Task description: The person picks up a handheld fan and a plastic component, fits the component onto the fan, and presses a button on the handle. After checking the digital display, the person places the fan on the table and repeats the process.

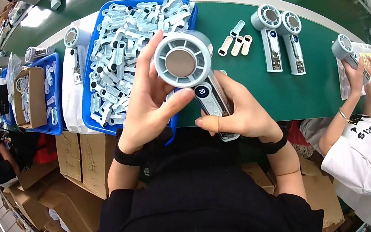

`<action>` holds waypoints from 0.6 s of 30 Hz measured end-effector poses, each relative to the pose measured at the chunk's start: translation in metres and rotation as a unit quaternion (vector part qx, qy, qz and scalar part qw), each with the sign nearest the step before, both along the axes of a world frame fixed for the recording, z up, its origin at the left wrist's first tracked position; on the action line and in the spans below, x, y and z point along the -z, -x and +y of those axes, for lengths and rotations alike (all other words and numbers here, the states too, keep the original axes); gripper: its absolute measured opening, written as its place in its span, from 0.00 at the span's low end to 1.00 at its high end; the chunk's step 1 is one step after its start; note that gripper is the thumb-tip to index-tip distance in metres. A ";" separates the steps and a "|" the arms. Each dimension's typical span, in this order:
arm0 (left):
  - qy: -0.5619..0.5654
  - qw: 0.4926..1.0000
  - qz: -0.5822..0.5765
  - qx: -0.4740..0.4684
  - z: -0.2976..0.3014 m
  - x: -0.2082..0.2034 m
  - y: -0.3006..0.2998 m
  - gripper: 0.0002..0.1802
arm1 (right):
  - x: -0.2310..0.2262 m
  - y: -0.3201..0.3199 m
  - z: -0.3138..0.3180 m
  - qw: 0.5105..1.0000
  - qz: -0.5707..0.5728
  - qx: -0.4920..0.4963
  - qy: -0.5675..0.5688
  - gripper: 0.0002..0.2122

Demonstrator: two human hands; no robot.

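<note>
A: Your handheld fan (203, 92): position, lie?
B: Above the table's (308, 98) near edge. Long axis slanted: head (181, 62) far-left, grille facing you, handle (215, 105) near-right. Your left hand (150, 105) cups the head; right hand (244, 117) grips the handle.

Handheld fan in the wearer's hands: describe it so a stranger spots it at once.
At the green table, find the blue tray heaped with small pale parts. In front of its right rim, the left hand and right hand hold the pale blue fan. Similar fans rest farther back on the table; this one looks largest.
</note>
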State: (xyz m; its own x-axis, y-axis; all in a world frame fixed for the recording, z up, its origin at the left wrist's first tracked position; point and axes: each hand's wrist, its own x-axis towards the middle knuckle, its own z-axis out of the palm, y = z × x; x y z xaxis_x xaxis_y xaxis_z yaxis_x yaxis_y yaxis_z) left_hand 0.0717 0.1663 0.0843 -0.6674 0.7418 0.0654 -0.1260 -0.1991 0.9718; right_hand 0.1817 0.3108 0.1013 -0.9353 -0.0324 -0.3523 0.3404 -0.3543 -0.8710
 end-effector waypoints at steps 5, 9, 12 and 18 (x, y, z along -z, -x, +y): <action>0.007 0.999 -0.030 0.043 -0.007 -0.003 0.000 0.44 | 0.010 0.002 -0.007 0.992 0.022 -0.026 -0.120 0.28; 0.015 0.998 -0.043 0.044 -0.005 -0.004 -0.002 0.45 | 0.014 0.002 -0.008 0.962 0.064 -0.026 -0.263 0.28; 0.022 0.999 -0.024 0.036 -0.003 0.002 -0.003 0.44 | 0.014 0.000 -0.007 0.960 0.061 -0.019 -0.274 0.27; 0.266 0.944 0.197 0.005 -0.042 0.013 0.018 0.34 | 0.023 -0.024 0.056 0.974 0.056 0.117 -0.184 0.20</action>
